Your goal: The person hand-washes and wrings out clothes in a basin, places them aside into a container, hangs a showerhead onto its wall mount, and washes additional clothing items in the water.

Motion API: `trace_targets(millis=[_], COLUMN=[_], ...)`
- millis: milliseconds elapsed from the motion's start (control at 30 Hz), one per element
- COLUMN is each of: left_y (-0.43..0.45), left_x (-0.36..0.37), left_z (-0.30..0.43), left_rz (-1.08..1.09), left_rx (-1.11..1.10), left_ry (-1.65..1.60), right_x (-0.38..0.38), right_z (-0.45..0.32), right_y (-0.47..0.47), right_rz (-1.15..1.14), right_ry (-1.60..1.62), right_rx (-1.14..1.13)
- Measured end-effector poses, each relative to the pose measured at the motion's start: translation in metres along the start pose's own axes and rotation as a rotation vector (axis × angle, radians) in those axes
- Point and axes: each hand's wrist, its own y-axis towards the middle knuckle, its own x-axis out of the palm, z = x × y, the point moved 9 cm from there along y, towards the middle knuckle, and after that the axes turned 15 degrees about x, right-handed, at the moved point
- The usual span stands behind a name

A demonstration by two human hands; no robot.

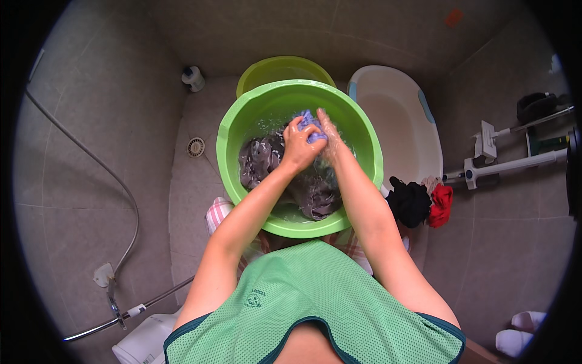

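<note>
A large green plastic basin [300, 230] stands before me, with water and dark grey-brown wet cloth [318, 195] in it. Above the water, near the basin's middle, my left hand [303, 143] grips a bunched purple-blue cloth [309, 119] between bent fingers. My right hand [331, 136] is against the cloth's right side, its thumb pointing up and its other fingers hidden or blurred by splashing water; whether it grips the cloth cannot be told.
Behind the basin is a yellow-green basin [284, 63]. At its right stands a white baby bathtub [391, 113], with black cloth [409, 204] and red cloth [441, 207] at its near end. A floor drain [196, 147], a white bottle [193, 79] and a shower hose [91, 152] are at left.
</note>
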Motion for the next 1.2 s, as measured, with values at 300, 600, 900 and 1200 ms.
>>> trace_targets(millis=[300,600,900,1200], left_y=[0.015,0.021,-0.003,0.061], left_x=[-0.029,-0.029,0.027,-0.046], left_z=[0.031,-0.025,-0.054,0.033], left_rz=[0.184,-0.266,-0.849,-0.236], left_rx=[0.024,0.168,-0.077,-0.023], left_ry=[0.111,0.553,0.451,-0.678], right_x=[0.015,-0.026,-0.031,0.042], right_z=[0.014,-0.034,-0.036,-0.057], right_y=[0.015,-0.010,-0.012,-0.099], right_rz=[-0.126,0.600,0.586,0.162], right_ry=[-0.079,-1.268,-1.386,-0.909], right_rx=[0.061,-0.628,-0.369,-0.656])
